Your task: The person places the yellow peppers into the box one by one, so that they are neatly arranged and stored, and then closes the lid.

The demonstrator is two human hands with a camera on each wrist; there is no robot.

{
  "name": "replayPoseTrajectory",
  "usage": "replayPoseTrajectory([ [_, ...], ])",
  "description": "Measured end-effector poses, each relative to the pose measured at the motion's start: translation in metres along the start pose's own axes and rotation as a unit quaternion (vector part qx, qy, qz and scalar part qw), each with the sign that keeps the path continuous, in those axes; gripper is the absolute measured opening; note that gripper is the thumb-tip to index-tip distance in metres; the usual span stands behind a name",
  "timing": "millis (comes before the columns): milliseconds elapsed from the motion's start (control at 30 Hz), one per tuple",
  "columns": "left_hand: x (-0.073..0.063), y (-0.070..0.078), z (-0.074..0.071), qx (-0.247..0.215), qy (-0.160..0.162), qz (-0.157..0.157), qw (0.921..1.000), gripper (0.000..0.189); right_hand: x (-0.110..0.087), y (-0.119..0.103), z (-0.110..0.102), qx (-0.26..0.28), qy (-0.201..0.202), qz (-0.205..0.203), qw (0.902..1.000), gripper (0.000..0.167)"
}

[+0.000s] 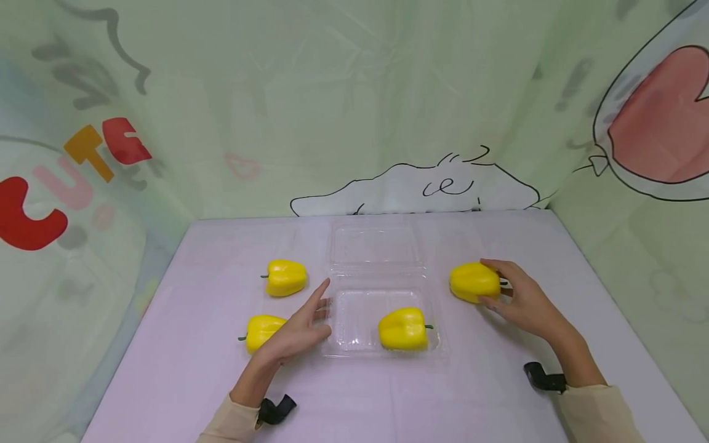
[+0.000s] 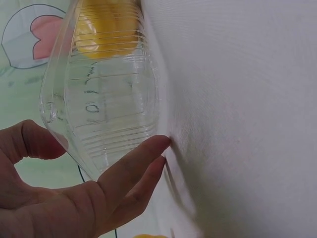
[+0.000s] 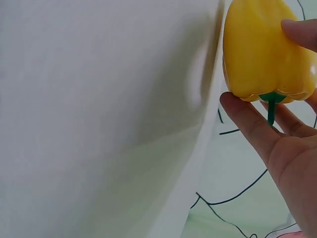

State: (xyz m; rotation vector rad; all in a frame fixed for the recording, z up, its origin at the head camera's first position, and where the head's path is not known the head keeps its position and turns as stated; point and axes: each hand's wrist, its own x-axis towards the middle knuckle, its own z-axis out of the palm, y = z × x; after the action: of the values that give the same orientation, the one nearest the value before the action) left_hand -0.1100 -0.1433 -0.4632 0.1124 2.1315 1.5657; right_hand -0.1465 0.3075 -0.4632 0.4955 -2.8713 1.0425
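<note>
A clear plastic clamshell box lies mid-table, its hinged lid folded back away from the person. One yellow bell pepper sits in the right part of its base, stem to the right. My left hand is at the box's left edge, thumb by the rim and fingers extended along the side wall. To the right of the box, my right hand grips another yellow bell pepper between thumb and fingers from its stem end. In the right wrist view this pepper shows its green stem toward the palm.
Two more yellow bell peppers lie left of the box: one farther back, one nearer and partly covered by the left hand. A pale lilac cloth covers the table. Printed curtains stand behind and at both sides.
</note>
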Motion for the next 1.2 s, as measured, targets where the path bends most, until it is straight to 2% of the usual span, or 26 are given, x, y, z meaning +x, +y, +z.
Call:
replayPoseTrajectory([
  [200,-0.001,-0.001,-0.001,-0.005,-0.003,0.000,1.0000,0.098,0.000,-0.013,-0.003,-0.004,0.010,-0.001,0.9999,0.079],
  [500,0.000,-0.002,-0.001,-0.008,-0.003,0.003,1.0000,0.098,0.001,-0.041,-0.009,-0.017,0.031,-0.026,0.9990,0.077],
  [733,0.000,-0.002,-0.001,-0.010,-0.004,0.006,0.9999,0.098,0.003,-0.060,-0.011,-0.015,0.026,-0.036,0.9989,0.076],
  [1200,0.001,-0.002,-0.001,-0.010,-0.005,0.000,0.9999,0.098,0.007,-0.075,0.000,-0.008,0.012,-0.057,0.9983,0.076],
])
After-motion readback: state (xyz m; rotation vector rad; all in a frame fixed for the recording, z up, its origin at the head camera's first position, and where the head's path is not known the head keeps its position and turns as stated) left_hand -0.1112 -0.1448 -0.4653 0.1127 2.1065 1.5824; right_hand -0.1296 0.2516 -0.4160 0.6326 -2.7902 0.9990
